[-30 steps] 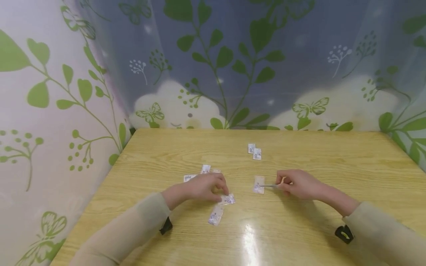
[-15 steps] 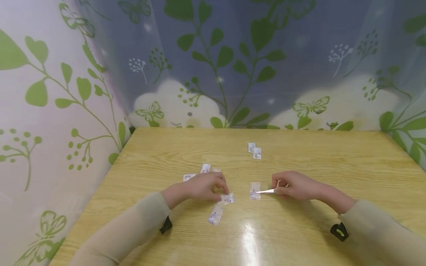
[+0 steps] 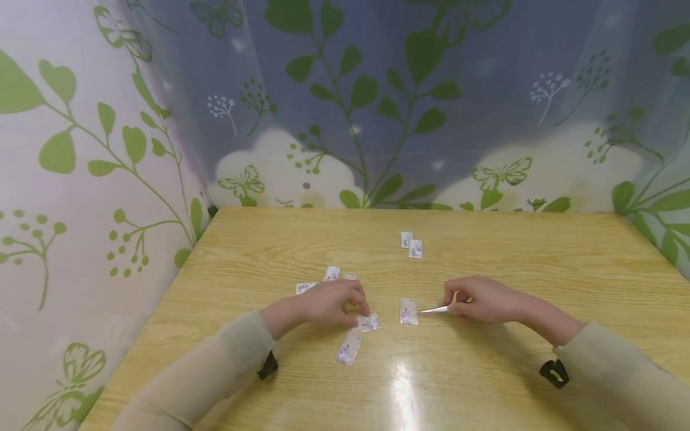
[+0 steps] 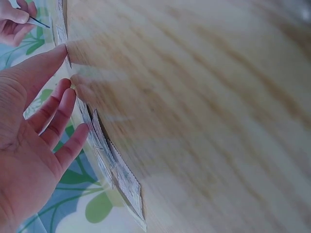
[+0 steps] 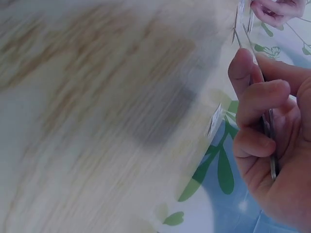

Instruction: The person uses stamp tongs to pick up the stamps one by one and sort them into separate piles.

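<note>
My right hand [image 3: 482, 299] grips slim metal tweezers [image 3: 435, 309] between thumb and fingers. In the right wrist view their two tips stand apart, and the shank runs back into the curled fingers. The tips point left, right at the edge of a small printed stamp [image 3: 408, 312] lying flat on the table. Left of it, my left hand [image 3: 329, 302] is spread loosely low over more stamps, its thumb at a stamp [image 3: 371, 322]. In the left wrist view its fingers are relaxed and hold nothing; stamps with toothed edges [image 4: 127, 179] lie beyond the fingertips.
One stamp [image 3: 348, 349] lies nearer the front. Behind the left hand are several others, including a stamp [image 3: 332, 273], partly hidden by it. Two overlapping stamps [image 3: 415, 249] lie farther back on the wooden table [image 3: 512, 245]. A leaf-patterned curtain [image 3: 323, 149] hangs behind the far edge.
The stamp by the tweezers has shifted left and toward the front. The tweezers' tips have come off its face to its right edge. The left hand stays still.
</note>
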{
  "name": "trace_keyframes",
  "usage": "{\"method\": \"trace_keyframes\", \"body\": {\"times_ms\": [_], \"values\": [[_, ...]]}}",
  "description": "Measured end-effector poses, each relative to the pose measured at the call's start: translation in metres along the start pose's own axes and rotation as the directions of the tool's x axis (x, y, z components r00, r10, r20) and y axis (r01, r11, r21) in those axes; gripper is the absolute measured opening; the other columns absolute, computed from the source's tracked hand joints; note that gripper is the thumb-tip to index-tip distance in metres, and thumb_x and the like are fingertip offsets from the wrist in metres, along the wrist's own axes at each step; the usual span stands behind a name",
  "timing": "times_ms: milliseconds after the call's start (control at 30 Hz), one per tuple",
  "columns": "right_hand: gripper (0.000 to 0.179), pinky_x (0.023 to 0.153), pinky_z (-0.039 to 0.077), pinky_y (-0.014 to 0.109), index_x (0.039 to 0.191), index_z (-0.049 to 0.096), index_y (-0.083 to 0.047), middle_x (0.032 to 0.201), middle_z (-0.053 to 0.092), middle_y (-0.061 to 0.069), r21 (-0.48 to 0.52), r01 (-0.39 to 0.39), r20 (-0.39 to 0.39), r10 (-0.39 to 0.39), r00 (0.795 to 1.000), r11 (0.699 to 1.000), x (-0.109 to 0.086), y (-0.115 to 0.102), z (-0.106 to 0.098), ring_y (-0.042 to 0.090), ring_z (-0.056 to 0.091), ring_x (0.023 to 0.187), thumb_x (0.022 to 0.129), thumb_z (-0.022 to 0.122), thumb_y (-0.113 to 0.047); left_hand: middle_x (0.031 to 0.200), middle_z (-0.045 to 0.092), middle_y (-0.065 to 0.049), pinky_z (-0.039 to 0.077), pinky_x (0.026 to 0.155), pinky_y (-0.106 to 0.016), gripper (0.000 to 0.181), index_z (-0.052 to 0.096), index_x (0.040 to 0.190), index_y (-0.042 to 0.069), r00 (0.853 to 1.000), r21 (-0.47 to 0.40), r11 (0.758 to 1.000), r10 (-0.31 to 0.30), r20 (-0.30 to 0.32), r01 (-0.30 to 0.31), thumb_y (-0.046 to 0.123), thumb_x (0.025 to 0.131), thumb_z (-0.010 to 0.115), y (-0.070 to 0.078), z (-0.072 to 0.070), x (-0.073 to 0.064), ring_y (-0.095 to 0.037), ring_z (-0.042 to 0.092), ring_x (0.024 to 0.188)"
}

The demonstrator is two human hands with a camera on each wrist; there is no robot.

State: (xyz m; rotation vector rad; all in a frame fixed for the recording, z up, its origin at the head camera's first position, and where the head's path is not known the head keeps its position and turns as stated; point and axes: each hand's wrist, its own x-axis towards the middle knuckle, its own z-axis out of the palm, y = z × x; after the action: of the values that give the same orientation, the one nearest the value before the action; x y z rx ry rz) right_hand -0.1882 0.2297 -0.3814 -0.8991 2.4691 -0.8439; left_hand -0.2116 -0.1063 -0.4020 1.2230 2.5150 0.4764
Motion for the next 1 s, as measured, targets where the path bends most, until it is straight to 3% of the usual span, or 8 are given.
{"method": "trace_keyframes", "body": {"times_ms": [267,533,1000], "values": [[0.007,0.039,0.035,0.024,0.103,0.057,-0.010,0.068,0.061,0.002,0.060,-0.063,-0.026,0.065,0.998,0.996,-0.008,-0.001,-0.009,0.007,0.034,0.040,0.099,0.056,-0.015,0.107,0.057,0.011,0.046,0.084,-0.025,0.021,0.072,0.107,0.021,1.000,-0.006,1.000,0.011,0.002,-0.011,0.020,0.086,0.074,-0.003,0.002,0.001,-0.009,0.054,0.098],[0.005,0.051,0.035,0.024,0.101,0.059,-0.015,0.066,0.061,-0.007,-0.068,0.031,-0.118,-0.039,0.992,0.997,0.009,-0.014,0.007,0.003,0.035,0.049,0.098,0.059,-0.019,0.107,0.057,0.011,0.046,0.083,-0.025,0.022,0.072,0.107,0.021,1.000,-0.011,1.000,0.004,-0.004,-0.004,0.020,0.085,0.074,-0.003,0.002,0.001,-0.008,0.054,0.097],[0.005,0.051,0.034,0.023,0.097,0.061,-0.016,0.063,0.054,-0.015,-0.169,0.106,-0.085,-0.121,0.989,0.980,0.032,-0.032,0.031,0.001,0.038,0.052,0.094,0.064,-0.015,0.107,0.058,0.010,0.046,0.083,-0.024,0.022,0.072,0.106,0.021,1.000,-0.001,1.000,0.015,-0.008,-0.015,0.019,0.085,0.075,-0.003,0.002,0.001,-0.009,0.055,0.097]]}}
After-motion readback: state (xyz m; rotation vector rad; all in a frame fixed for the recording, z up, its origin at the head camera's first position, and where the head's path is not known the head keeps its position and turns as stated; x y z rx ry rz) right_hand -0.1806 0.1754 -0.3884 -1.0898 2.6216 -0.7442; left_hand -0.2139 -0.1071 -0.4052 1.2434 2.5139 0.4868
